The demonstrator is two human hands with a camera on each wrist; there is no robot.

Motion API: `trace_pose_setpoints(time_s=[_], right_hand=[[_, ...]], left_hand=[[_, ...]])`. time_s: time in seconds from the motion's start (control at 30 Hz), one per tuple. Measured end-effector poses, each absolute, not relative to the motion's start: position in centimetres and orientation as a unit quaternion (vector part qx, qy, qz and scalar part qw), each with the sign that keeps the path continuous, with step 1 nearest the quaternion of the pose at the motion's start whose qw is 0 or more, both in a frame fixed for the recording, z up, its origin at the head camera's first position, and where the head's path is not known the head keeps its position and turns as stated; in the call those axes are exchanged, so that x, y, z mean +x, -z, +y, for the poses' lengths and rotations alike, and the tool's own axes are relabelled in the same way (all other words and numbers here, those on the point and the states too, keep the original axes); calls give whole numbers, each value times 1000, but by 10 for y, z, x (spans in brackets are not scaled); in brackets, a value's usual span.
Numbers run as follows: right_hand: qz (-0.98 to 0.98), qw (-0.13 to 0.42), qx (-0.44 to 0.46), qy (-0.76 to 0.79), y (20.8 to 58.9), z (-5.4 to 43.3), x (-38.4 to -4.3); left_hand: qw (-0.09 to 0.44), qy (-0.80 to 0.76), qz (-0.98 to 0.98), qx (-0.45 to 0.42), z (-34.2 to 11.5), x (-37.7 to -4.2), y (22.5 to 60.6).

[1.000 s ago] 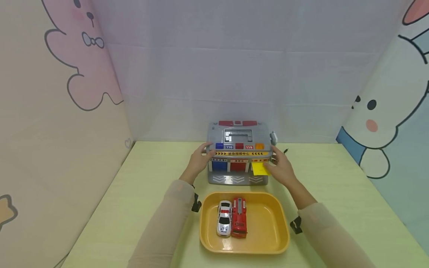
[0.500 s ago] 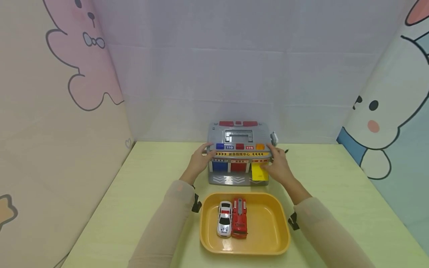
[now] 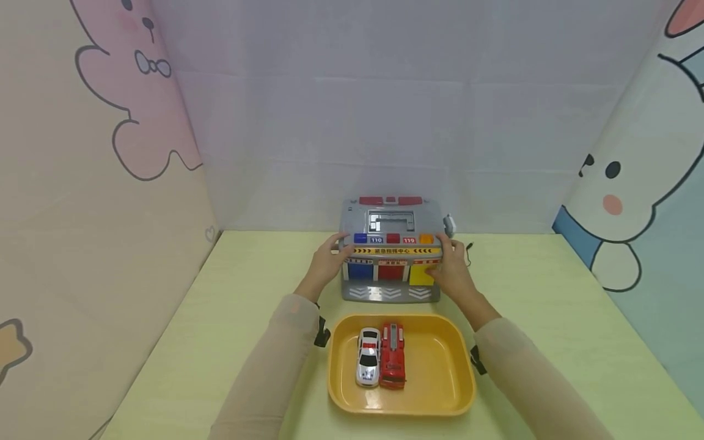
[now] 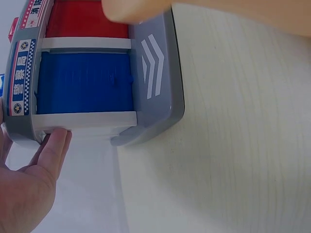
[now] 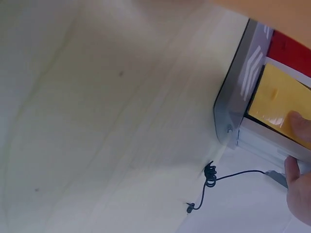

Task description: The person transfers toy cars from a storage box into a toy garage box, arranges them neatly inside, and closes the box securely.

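A grey toy emergency station (image 3: 357, 220) stands at the back of the table, with a blue door (image 3: 360, 272), a red door (image 3: 391, 272) and a yellow door (image 3: 421, 278) across its front. My left hand (image 3: 324, 266) grips the station's left end, its fingers along the side wall (image 4: 80, 120) in the left wrist view. On the right end my right hand (image 3: 455, 278) has its fingers at the roof corner and side. Its thumb (image 5: 300, 125) presses on the yellow door, which sits nearly flush in its frame.
In front of the station is a yellow tray (image 3: 404, 409) holding a white toy police car (image 3: 368, 357) and a red toy fire engine (image 3: 393, 356). At the station's right side hangs a grey handset (image 3: 449, 226), and a coiled black cord (image 5: 210, 174) trails beside it.
The yellow door, first tilted outward, has swung down and in to line up with the front. My right hand has shifted left with it, while my left hand keeps its place.
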State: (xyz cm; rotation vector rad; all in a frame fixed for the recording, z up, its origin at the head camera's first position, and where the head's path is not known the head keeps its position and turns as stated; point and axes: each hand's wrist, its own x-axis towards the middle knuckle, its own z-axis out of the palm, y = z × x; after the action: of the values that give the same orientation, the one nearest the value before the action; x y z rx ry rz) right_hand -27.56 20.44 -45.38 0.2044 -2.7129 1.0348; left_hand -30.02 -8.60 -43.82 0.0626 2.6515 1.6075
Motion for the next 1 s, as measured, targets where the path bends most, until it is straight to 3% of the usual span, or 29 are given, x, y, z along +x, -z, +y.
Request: trace_pose_setpoints(time_s=[0.6,1.0], right_hand=[[-923,167,81,-338,460,208,-280],[-928,155,73,-332,460,201,-283]], left_hand=[[23,-517,855,29,-85,-302,439],[22,-509,860,23,-90,-298,437]])
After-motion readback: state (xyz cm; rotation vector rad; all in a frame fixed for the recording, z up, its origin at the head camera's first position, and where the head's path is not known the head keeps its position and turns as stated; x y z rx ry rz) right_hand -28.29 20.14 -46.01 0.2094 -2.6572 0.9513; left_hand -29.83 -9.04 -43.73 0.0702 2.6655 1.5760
